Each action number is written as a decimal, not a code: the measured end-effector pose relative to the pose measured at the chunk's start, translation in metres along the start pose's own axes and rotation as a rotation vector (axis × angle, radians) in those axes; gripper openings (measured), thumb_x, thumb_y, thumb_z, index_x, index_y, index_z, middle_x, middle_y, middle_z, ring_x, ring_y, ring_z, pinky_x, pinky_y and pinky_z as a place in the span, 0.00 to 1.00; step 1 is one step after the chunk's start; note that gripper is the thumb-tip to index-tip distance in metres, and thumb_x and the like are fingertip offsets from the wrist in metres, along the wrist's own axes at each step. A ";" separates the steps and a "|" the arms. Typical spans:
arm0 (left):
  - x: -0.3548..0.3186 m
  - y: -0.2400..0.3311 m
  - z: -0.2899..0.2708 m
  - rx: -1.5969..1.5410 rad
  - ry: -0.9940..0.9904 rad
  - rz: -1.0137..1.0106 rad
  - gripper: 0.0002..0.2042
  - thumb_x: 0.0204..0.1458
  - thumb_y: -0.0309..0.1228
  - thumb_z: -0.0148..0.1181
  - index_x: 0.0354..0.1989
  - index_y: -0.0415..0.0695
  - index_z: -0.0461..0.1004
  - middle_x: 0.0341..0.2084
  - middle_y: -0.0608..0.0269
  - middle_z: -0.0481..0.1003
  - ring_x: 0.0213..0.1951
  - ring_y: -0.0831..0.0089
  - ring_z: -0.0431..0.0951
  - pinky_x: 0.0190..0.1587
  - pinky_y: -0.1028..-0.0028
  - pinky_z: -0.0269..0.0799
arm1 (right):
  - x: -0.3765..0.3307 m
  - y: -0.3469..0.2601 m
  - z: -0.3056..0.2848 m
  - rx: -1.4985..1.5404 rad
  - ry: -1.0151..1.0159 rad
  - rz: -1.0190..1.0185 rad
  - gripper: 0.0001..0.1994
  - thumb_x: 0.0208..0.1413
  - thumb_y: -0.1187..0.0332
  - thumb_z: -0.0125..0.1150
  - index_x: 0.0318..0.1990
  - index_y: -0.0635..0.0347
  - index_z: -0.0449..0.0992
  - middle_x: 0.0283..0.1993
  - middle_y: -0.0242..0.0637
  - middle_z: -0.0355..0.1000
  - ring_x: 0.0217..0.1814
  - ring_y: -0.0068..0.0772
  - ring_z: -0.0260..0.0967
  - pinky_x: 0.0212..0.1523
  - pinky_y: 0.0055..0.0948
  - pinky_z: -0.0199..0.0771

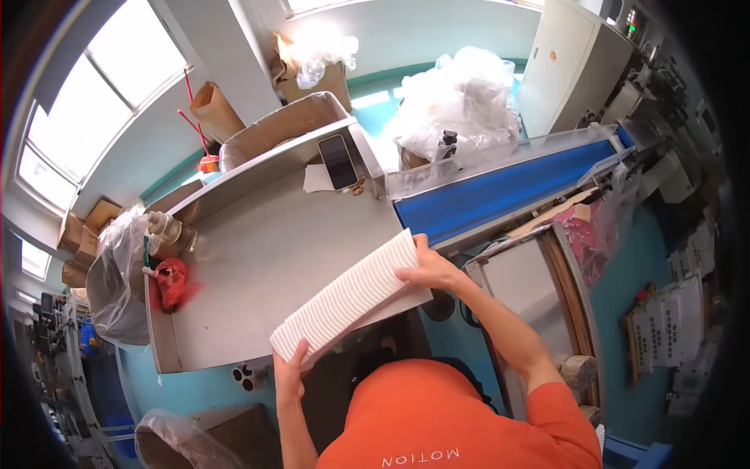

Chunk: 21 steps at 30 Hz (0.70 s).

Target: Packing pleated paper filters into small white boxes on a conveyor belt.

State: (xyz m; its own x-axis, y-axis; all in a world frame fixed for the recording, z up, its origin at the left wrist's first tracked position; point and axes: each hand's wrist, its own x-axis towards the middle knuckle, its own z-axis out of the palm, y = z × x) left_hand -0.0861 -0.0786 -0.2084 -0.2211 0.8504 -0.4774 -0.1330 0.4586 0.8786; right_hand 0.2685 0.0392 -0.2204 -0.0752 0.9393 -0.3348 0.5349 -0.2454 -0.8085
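**Orange shirt (437,399) nearest; ribbed white block (348,293) held in two hands**

Shirt fills the lower middle of the frame. Block at frame centre, over the near edge of the bench (258,250); cannot tell whether it rests there.

Fingers: right hand (431,270) grasps the block's upper-right end, thumb on the ribbed face. Left hand (290,377) grasps the lower-left end, thumb likewise on the face; its other fingers mostly hidden.

Handling (judgement): press evenly from both ends, firm but not crushing the ribs. Move both hands together so the block neither sags nor twists. Unclear if one piece or many thin layers; best treated as layers that could slip.

Orientation: long axis slants from lower left to upper right of the frame; ribs cross it the short way. Ribbed face toward the camera. Upper-right end near the blue belt (500,191). Phone (338,162), upper middle, well apart.
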 end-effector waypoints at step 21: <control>0.011 -0.030 0.074 -0.093 -0.341 -0.256 0.39 0.51 0.47 0.65 0.67 0.41 0.56 0.62 0.37 0.58 0.61 0.43 0.62 0.64 0.47 0.55 | -0.322 0.157 -0.080 -0.610 1.294 0.801 0.31 0.47 0.57 0.67 0.58 0.57 0.65 0.59 0.54 0.58 0.62 0.56 0.54 0.58 0.57 0.53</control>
State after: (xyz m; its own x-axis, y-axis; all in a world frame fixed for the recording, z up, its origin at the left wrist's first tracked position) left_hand -0.0135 -0.0639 -0.2392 0.1600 0.7561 -0.6347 -0.2324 0.6537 0.7202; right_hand 0.4446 -0.2825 -0.2011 0.9130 0.2671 0.3084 0.3450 -0.9090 -0.2339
